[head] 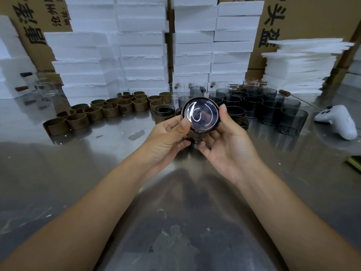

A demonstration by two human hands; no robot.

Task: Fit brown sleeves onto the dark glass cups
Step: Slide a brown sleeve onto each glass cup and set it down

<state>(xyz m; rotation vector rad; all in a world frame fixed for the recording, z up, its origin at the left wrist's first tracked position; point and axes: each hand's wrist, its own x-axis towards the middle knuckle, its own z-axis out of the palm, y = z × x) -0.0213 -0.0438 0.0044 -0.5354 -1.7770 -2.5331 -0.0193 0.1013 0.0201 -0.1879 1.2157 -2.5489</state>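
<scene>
Cup (200, 115) and sleeve (197, 134) are up off the surface (97, 173), just above the middle of my view, with the cup's glossy base turned toward me. My left hand (168, 133) clamps it from 8 o'clock, thumb pressed on the edge of the base. My right hand (228, 141) clamps it from 4 o'clock, fingers curled beneath.

I judge I am mid-fit: a brown band shows round the base edge, so the sleeve looks on but perhaps not seated. The next move calls for pushing the sleeve along the wall while the other hand holds the glass steady, then setting the cup down. Loose sleeves (109, 108) lie at 10 o'clock, bare cups (263, 102) at 1 o'clock.

The cup's wall and mouth are hidden behind its base and my fingers, so I cannot tell how far the sleeve reaches. Glare blurs the base.
</scene>
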